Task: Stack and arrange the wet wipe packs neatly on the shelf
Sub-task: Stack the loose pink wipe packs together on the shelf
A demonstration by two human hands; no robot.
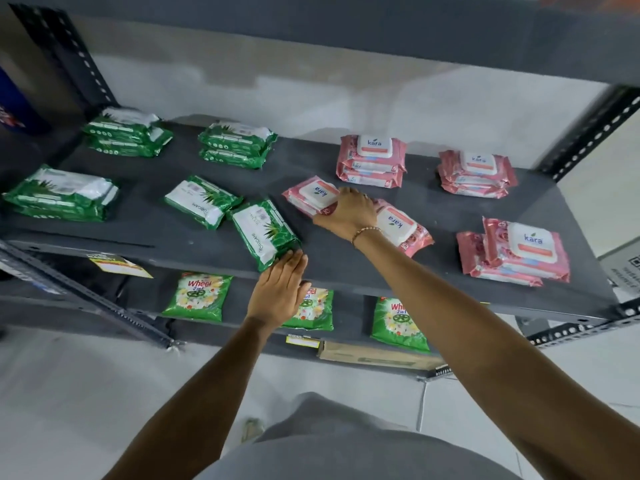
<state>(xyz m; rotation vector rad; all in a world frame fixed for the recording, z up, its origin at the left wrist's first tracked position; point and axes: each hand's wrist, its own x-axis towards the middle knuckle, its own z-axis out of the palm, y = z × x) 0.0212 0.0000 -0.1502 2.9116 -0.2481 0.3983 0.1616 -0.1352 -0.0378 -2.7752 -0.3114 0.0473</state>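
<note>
Loose pink pack point(313, 195), long axis slanting, under gripping right hand point(348, 209); slanted green pack point(265, 233) touching flat, empty left hand point(278, 294).

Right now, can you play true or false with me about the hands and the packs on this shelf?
1. The right hand rests on a pink plastic wet wipe pack with a white lid. True.
2. The left hand holds a pink pack in the air. False: its flat fingers touch the near edge of a tilted green plastic wet wipe pack.
3. The pink packs lie to the right of the green ones on the dark grey shelf board. True.
4. The shelf below is bare. False: green detergent pouches lie there.
</note>
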